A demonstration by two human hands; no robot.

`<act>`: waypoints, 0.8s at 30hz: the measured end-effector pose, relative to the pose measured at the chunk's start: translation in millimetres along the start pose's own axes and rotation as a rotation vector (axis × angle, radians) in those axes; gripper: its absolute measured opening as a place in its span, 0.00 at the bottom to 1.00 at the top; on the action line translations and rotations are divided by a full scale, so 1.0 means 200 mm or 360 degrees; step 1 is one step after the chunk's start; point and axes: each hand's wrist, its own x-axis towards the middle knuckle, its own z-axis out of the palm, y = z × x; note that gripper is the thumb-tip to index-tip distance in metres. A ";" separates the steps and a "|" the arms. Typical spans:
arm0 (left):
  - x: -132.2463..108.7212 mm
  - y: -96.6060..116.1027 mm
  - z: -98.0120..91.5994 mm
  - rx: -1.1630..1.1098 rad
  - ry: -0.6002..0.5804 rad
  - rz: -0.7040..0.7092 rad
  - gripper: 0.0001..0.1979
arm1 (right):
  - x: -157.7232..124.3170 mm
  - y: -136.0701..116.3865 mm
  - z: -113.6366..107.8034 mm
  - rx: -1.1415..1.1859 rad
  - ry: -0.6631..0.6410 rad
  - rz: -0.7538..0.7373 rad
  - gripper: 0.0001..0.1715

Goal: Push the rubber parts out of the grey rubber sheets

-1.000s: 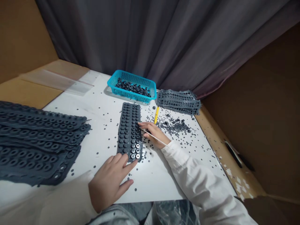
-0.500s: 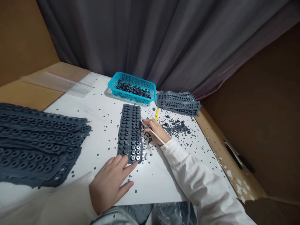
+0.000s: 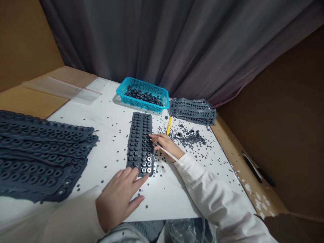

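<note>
A dark grey rubber sheet (image 3: 140,135) with rows of round raised studs lies lengthwise on the white table (image 3: 167,199). My left hand (image 3: 121,192) rests on its near end, fingers spread and fingertips touching the sheet. At the sheet's right edge, my right hand (image 3: 168,145) pinches a thin white stick (image 3: 168,153), which slants back toward the wrist. The tip of the stick is hidden by the fingers near the right-hand rows. Small dark discs (image 3: 193,136) are scattered around and heaped to the right of this hand.
A blue basket (image 3: 142,105) of small dark parts stands at the back. Perforated grey sheets (image 3: 192,110) lie right of it. A yellow strip (image 3: 169,125) lies nearby. Studded sheets (image 3: 43,152) are stacked at left, a clear plastic bag (image 3: 71,89) behind them. A black-handled tool (image 3: 251,167) lies right.
My right hand has shifted slightly nearer to me along the sheet, with its fingertips now over the sheet's right edge. My left hand has stayed in place.
</note>
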 end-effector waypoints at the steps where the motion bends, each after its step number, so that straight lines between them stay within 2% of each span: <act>1: 0.00 0.00 0.00 0.0001 0.0003 0.0003 0.21 | 0.01 0.00 0.00 -0.0067 -0.0011 -0.0003 0.27; 6: 0.01 0.00 -0.01 0.0003 -0.0024 0.0006 0.21 | 0.04 0.04 0.00 -0.0338 -0.0004 0.0026 0.20; 10: 0.01 0.01 -0.02 0.0029 -0.0047 -0.0012 0.21 | 0.04 0.07 -0.02 -0.0199 0.0113 0.0135 0.24; 15: 0.01 0.01 -0.02 0.0014 -0.0048 -0.0021 0.21 | 0.03 0.03 -0.02 0.0085 0.0091 0.0060 0.27; 24: 0.01 0.00 -0.01 0.0030 -0.0026 -0.0005 0.21 | 0.05 0.06 0.01 -0.0083 0.0045 0.0052 0.29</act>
